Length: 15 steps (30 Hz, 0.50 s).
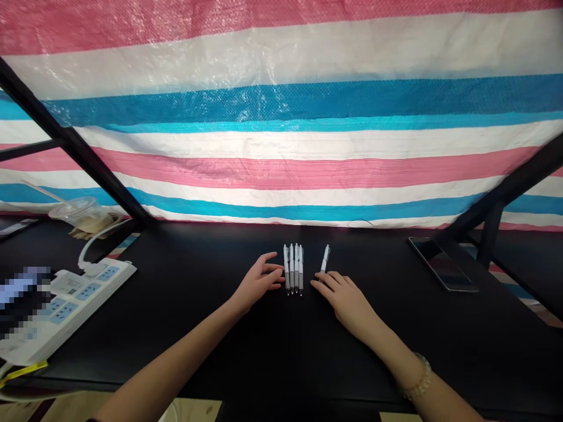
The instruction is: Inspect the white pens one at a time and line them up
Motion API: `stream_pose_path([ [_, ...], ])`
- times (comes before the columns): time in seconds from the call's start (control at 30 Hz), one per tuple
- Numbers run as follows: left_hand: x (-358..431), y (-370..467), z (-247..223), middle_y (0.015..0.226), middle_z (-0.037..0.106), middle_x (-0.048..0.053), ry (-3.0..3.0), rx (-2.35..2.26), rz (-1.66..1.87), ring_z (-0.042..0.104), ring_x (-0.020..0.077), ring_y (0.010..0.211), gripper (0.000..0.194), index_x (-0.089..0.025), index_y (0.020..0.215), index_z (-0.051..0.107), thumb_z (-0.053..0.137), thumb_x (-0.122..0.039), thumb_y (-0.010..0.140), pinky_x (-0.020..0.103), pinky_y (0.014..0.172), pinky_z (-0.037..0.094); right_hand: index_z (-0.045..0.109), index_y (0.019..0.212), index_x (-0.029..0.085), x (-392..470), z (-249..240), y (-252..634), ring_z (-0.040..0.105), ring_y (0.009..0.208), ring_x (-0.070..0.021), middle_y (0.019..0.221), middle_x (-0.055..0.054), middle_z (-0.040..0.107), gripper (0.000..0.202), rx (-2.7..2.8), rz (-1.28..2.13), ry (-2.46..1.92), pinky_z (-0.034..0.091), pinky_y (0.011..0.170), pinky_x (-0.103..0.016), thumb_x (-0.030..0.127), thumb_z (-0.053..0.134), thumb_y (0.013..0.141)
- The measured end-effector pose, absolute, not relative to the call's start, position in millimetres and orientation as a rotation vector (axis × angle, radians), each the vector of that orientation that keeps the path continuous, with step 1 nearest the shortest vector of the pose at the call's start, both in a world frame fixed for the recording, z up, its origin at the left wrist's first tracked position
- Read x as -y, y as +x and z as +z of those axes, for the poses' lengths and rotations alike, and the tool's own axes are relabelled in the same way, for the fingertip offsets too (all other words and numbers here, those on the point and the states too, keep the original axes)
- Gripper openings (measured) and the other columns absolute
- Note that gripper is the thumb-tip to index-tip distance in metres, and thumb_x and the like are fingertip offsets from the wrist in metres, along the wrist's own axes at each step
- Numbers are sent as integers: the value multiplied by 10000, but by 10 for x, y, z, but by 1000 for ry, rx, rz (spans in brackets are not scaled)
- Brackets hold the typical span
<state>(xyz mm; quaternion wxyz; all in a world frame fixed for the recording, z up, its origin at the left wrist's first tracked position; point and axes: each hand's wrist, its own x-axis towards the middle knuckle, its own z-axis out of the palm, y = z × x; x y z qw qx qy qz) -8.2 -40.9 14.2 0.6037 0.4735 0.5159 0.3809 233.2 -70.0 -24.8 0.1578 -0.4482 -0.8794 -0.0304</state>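
Observation:
Several white and grey click pens point(293, 269) lie side by side in a row on the black table point(281, 346), their clips toward the far side. My left hand point(259, 280) is at the row's left side with its fingers apart, fingertips close to the outermost pen, and nothing is in it. A single white pen point(325, 258) lies apart, to the right of the row. My right hand point(343, 296) has its fingers closed on the near end of that pen, which they hide.
A dark phone point(442, 264) lies at the right. On the left are a white power strip point(94, 293) with a plugged-in cable and a plastic cup point(83, 214). Black slanted bars point(94, 164) rise at both sides, before a striped tarp point(281, 173) behind the table.

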Motion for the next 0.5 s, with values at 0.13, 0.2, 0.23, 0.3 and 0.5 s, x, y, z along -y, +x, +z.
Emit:
stream_pose_path([
  [0.13,433,-54,82,1140,628,157,1123,-1173,917,679,238,917,540,-162,1265,481,679,-292,780,417,847,529,617,1055,159,668,-256,2342,558,942,-232,1096,-110,635,341,2607,-232,-1174,432,741,-338,-7,409,842],
  [0.2,420,-53,38,1159,627,164,1135,-1171,945,675,245,933,529,-161,1248,507,690,-267,763,418,856,522,626,968,163,680,-215,2344,558,894,-215,1058,-108,634,274,2563,-216,-1117,417,715,-325,30,407,870],
  [0.23,413,-57,20,1171,626,168,1136,-1164,949,674,249,938,526,-163,1238,521,697,-257,752,418,854,520,624,952,167,693,-189,2343,557,880,-210,1042,-109,630,263,2504,-194,-1109,414,707,-321,48,400,882],
  [0.3,403,-73,0,1192,626,168,1134,-1134,948,672,253,943,515,-170,1217,549,711,-247,734,414,848,520,612,968,180,735,-134,2338,561,849,-197,990,-102,622,237,2300,-96,-1138,422,703,-313,94,400,903],
  [0.5,437,-108,38,1125,655,121,1175,-1139,985,660,224,925,414,-180,1154,619,686,-289,760,327,764,532,499,913,224,840,23,2339,554,582,-145,672,8,562,145,1345,441,-1335,459,577,-277,317,594,855],
])
